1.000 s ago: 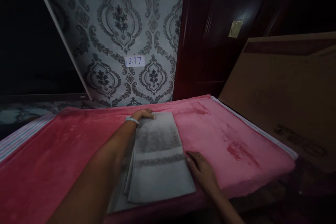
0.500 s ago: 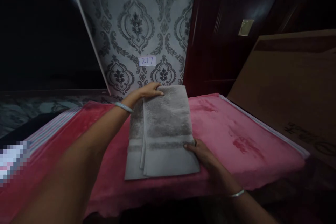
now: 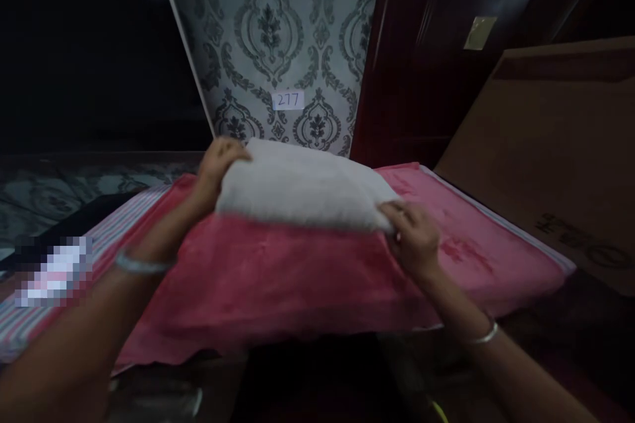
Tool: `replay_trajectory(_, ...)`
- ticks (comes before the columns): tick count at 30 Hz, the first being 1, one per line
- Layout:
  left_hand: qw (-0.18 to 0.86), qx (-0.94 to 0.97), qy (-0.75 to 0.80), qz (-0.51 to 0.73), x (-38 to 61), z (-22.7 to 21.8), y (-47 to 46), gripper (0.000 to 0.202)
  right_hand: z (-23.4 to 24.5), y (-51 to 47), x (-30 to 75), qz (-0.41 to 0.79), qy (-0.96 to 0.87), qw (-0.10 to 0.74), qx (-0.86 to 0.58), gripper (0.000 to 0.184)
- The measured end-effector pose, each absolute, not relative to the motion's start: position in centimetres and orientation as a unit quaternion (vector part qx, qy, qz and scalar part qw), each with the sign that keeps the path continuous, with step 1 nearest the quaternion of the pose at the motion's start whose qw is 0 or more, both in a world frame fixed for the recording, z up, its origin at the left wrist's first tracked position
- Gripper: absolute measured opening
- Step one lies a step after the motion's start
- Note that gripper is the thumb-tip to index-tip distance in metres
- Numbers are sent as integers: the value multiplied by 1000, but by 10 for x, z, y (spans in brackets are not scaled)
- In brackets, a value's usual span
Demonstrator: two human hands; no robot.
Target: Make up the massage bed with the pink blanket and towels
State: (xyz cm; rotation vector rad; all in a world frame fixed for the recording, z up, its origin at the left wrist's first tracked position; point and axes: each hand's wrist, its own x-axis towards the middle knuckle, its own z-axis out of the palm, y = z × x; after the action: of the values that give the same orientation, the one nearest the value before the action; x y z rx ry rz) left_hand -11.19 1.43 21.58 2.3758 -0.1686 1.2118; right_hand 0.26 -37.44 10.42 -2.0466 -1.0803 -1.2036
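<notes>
Your left hand (image 3: 214,160) grips the left end of the folded grey towel (image 3: 302,186), fingers curled over its top edge and thumb hidden underneath, so the hand is closed on the cloth. Your right hand (image 3: 413,236) pinches the towel's right end — fingers (image 3: 397,215) bent tight around the corner, closed on it too. The towel hangs between your two hands, its long side across the view, above the far half of the pink blanket (image 3: 278,277); whether its underside touches the blanket you cannot tell from here. A bangle (image 3: 141,264) sits on your left wrist and a thinner one (image 3: 479,336) on your right. The blanket covers a flat surface, and a striped cloth (image 3: 106,225) shows from under its left edge. Behind the towel stands patterned wallpaper (image 3: 278,33) with a small label (image 3: 288,100) reading 277, just above the towel's top edge. A dark red door (image 3: 421,79) stands to the right of the wallpaper, and a large cardboard sheet (image 3: 560,152) leans at the right — well apart from your hands. The room is dim, and the near edge below the blanket is too dark to read.
</notes>
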Motion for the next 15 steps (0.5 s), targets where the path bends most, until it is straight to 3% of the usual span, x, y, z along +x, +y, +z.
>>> replay_trajectory(3, 268, 886, -29, 378, -174, 113, 16, 18, 30, -370, -39, -328, -505, 223, -767, 54)
replay_trajectory(6, 379, 880, 91, 272, -213, 45, 23, 19, -14, -377, -59, -200, -542, 248, -778, 49)
replay_trajectory(10, 542, 775, 220, 237, -217, 33, 26, 29, -16, -392, -32, -143, -426, 357, -819, 37)
replay_trajectory(15, 659, 644, 304, 244, -197, 50, 9, 52, 1, -378, 28, 21, -199, 464, -863, 56)
